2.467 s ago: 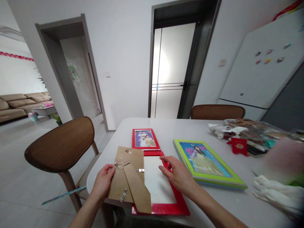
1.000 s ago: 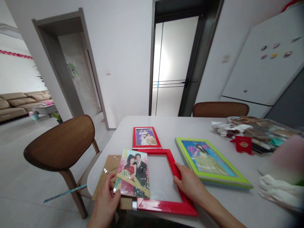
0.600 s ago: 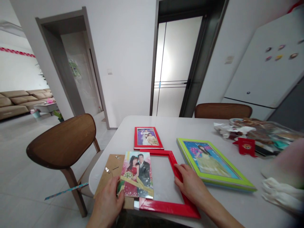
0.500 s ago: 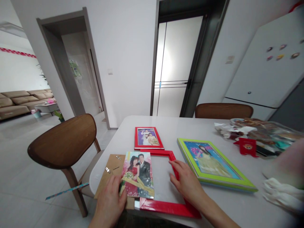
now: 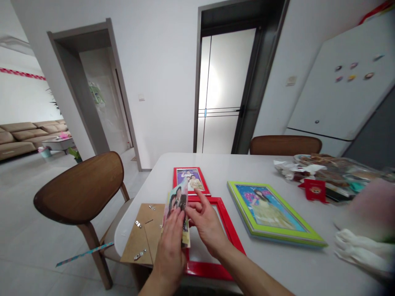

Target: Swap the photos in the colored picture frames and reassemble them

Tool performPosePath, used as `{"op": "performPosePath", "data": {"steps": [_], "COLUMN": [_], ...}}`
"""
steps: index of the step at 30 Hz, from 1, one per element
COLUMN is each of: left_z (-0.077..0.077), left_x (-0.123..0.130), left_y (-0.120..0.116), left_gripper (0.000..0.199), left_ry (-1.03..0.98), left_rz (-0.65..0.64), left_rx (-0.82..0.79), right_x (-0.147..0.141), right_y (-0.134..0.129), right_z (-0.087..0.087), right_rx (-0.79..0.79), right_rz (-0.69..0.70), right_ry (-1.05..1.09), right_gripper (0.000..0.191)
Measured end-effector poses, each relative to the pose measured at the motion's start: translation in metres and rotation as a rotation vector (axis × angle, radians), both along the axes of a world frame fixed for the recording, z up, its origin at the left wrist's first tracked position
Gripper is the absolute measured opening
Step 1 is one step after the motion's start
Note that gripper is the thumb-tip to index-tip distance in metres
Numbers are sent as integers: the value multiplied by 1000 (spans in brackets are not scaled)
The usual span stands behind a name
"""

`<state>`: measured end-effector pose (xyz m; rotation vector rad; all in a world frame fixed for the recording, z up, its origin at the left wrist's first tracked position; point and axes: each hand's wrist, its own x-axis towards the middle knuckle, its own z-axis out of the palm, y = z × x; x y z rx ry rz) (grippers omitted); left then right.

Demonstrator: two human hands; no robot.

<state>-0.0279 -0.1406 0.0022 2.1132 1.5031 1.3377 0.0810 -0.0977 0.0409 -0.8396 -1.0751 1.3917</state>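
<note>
On table: near frame by front edge; board to its L; far frame just behind; side frame R, apart. Envelope & bags back R, cloth nearer. Side chair L of table, back chair behind, R.

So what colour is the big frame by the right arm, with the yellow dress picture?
Lime green, head view.

a home: dining table and chairs, fridge with magnets, and a long sofa beyond a low table.
</note>
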Motion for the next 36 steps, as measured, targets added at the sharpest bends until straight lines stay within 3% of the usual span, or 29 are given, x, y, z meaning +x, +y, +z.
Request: {"op": "performPosePath", "data": {"steps": [2, 5, 8, 11, 13, 16, 19, 22, 26, 36], "left_z": [14, 23, 13, -2, -9, -15, -19, -20, -20, -11], "left_x": [3, 16, 31, 34, 27, 15, 12, 14, 14, 20], "left_y": [1, 1, 2, 6, 8, 6, 0, -6, -7, -5], "left_gripper": [42, 38, 45, 56, 62, 57, 51, 51, 46, 40], "left_ry": [-251, -698, -1046, -1137, -1033, -659, -248, -3, 162, 367], "left_rz": [42, 79, 27, -60, -61, -12, -36, -69, -84, -49], "left_rx": [10, -145, -341, -408, -421, -463, -465, -430, -401, -413], "right_x": [5, 17, 35, 61, 79, 96, 95, 84, 78, 86], "right_y": [-4, -5, -1, 5, 10, 17, 25, 33, 42, 39], "right_z": [5, -11, -33, -42, -42, -40, -45, -55, -61, -52], "right_rx": [-10, -201, -309, -283, -320, -319, -217, -121, -52, 130], "right_rz": [27, 5, 2, -55, -63, -28, -30, -69, -111, -252], "right_ry": [-24, -82, 31, 84, 11, -142, -339, -536, -683, -1337], "right_gripper": [61, 50, 44, 45, 49, 48, 47, 46, 44, 30]}}
